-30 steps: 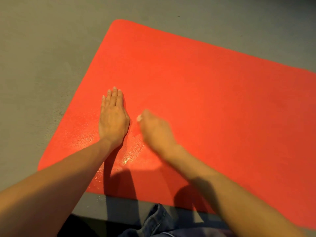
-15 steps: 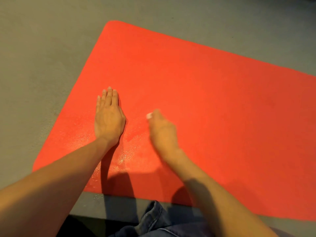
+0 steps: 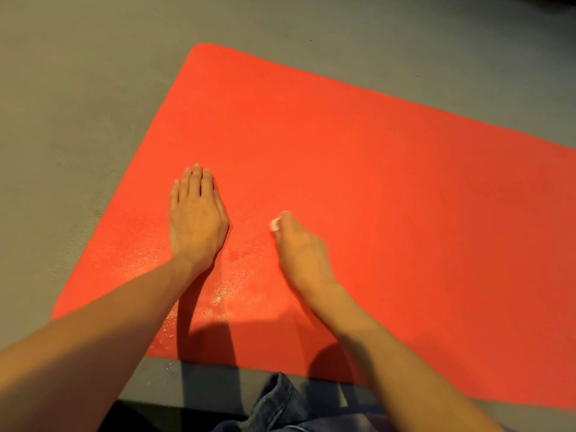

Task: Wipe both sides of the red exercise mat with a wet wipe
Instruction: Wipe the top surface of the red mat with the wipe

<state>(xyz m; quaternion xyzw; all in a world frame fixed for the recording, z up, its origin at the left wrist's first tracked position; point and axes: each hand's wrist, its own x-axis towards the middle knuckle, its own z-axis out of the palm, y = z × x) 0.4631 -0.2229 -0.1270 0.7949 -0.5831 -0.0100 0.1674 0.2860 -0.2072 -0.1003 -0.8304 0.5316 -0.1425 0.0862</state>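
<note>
Head cam: we're mid-wipe on red mat [image 3: 358,157] top side; right hand [image 3: 304,255] clenches wet wipe [image 3: 275,225], left hand [image 3: 196,219] flat, released, beside it. Next: sweep twd mat's dry far part.

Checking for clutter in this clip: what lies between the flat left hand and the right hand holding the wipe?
Only bare red exercise mat, glistening wet there, separates the left hand from the right hand gripping the white wet wipe, in the head view.

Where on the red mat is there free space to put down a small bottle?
The red foam exercise mat is bare beyond and right of both hands. Crowded: the near-left part, where the flat left hand rests beside the right hand pressing a small white wet wipe.
</note>
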